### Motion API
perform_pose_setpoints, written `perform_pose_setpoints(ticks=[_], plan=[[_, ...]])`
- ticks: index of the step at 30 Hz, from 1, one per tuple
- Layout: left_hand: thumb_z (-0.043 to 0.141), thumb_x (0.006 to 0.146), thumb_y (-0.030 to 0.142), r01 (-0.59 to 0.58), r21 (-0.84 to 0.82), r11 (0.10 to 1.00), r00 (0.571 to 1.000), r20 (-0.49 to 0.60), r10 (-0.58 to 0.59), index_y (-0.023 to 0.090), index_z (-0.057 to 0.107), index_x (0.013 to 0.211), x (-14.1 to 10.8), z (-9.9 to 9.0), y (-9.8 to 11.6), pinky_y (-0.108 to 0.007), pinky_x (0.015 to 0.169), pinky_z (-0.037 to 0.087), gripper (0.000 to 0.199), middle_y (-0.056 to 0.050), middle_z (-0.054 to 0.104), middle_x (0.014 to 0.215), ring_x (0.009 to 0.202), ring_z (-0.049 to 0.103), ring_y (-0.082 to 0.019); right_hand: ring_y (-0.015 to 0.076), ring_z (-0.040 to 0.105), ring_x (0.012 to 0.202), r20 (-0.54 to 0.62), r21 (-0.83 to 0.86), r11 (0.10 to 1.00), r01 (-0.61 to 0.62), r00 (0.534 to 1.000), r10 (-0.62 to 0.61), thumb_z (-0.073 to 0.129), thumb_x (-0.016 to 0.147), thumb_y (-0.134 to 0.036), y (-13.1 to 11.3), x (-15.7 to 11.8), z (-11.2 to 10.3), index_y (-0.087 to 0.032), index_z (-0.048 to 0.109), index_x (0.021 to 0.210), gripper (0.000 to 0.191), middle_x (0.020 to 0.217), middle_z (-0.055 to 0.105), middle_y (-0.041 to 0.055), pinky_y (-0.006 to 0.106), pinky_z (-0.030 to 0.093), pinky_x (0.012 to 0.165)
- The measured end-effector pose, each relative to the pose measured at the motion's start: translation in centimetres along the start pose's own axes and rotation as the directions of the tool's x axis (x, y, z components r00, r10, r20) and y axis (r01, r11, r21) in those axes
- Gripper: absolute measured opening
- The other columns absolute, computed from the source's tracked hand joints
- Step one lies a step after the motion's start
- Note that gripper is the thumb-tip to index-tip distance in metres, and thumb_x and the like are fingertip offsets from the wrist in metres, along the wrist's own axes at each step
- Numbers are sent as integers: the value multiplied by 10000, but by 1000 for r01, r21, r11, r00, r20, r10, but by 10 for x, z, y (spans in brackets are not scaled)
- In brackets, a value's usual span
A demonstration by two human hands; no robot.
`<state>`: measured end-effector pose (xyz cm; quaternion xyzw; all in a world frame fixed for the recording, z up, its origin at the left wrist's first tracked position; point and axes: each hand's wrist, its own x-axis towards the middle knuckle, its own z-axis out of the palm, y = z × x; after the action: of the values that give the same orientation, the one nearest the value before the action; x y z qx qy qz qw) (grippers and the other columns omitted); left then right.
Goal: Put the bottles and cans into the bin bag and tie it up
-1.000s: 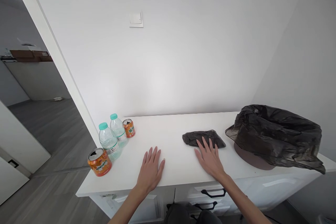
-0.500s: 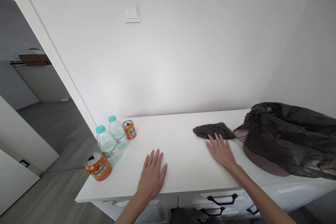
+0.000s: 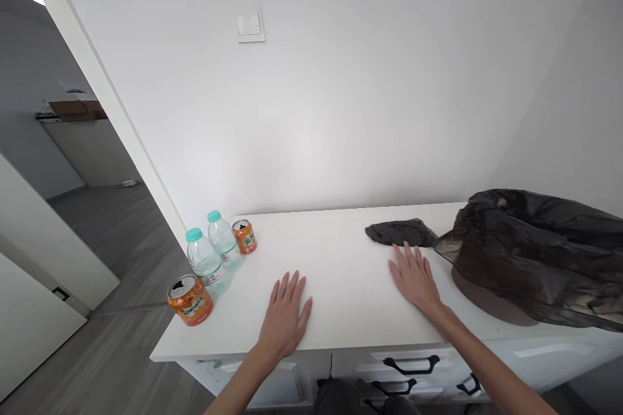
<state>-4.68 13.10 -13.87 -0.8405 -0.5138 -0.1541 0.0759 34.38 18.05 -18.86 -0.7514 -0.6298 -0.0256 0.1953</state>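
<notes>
Head cam – L hand (image 3: pixel 285 319) on cabinet (image 3: pixel 341 285), R hand (image 3: pixel 415 279) nr sm bag (image 3: pixel 400 232)

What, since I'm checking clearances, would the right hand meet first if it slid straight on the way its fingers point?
Probably the dark plastic bundle, just ahead of the right hand; whether the fingertips touch its near edge is hard to tell. Behind the bundle stands the white wall.

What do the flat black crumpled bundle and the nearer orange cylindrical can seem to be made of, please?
The flat black crumpled bundle: probably thin plastic film, dull-finished, going by its fine creases; fabric cannot be ruled out.
The nearer orange cylindrical can: likely metal, glossy and printed, judging by its silvery top.
</notes>
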Motion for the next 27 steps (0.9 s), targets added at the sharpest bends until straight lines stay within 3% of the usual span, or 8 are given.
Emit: perform_pose_setpoints(ticks=[4,8,11,13,17,20,23,27], plan=[[366,1072,507,-3,-10,1000,1000,-25,3,236,441,1569,-1,8,-3,-544,1265,290,571,-64,357,1684,1574,275,-297,377,201,1575,-140,7,971,239,962,-236,283,1040,-484,-18,-50,-51,-174,372,1587,634,1686,303,144,589,318,1206],[366,1071,508,-5,-14,1000,999,-32,4,230,458,1562,0,11,-6,-545,1265,286,572,-72,368,1678,1570,286,-303,332,434,1459,-446,-81,894,442,786,-429,422,1014,-369,-25,-75,-160,-198,425,1524,538,1544,486,164,534,414,1151],[356,1072,507,-2,-20,1000,999,-33,2,213,470,1556,1,8,-5,-534,1265,293,578,-79,397,1661,1560,312,-303,314,558,1314,-571,-189,892,411,693,-440,502,992,-359,-13,-77,-237,-211,506,1448,479,1398,594,159,503,430,1125],[339,1074,506,1,-23,1000,1000,-27,-2,200,480,1550,0,4,-5,-526,1265,298,584,-77,403,1657,1556,321,-304,334,573,1274,-594,-233,927,296,711,-376,489,991,-380,7,-73,-267,-188,532,1426,477,1371,611,175,515,431,1100],[321,1075,479,18,-26,999,1000,-22,-19,178,499,1537,-3,-2,-3,-536,1264,300,579,-80,421,1644,1546,343,-307,425,550,1265,-538,-266,963,33,824,-177,406,977,-532,65,-54,-271,-136,613,1344,579,1269,670,211,596,410,1056],[330,1072,461,26,-26,999,999,-31,-27,184,512,1529,-5,-3,-4,-539,1258,309,564,-81,437,1634,1540,357,-307,402,628,1148,-420,-218,976,0,903,-94,381,960,-626,99,-39,-257,-178,709,1125,580,1088,748,171,611,362,1078],[345,1068,460,28,-23,999,999,-37,-29,181,522,1522,-6,-2,-5,-531,1253,321,561,-83,448,1627,1529,377,-309,359,673,1047,-384,-146,989,23,920,-79,385,960,-650,109,-31,-250,-214,719,1007,551,932,768,120,581,345,1087],[365,1064,463,26,-26,999,998,-51,-27,194,533,1514,-6,2,-7,-529,1249,327,551,-85,456,1623,1524,386,-309,307,693,1004,-396,-128,988,84,909,-128,385,970,-669,95,-29,-247,-242,716,969,540,914,778,75,495,390,1061]])
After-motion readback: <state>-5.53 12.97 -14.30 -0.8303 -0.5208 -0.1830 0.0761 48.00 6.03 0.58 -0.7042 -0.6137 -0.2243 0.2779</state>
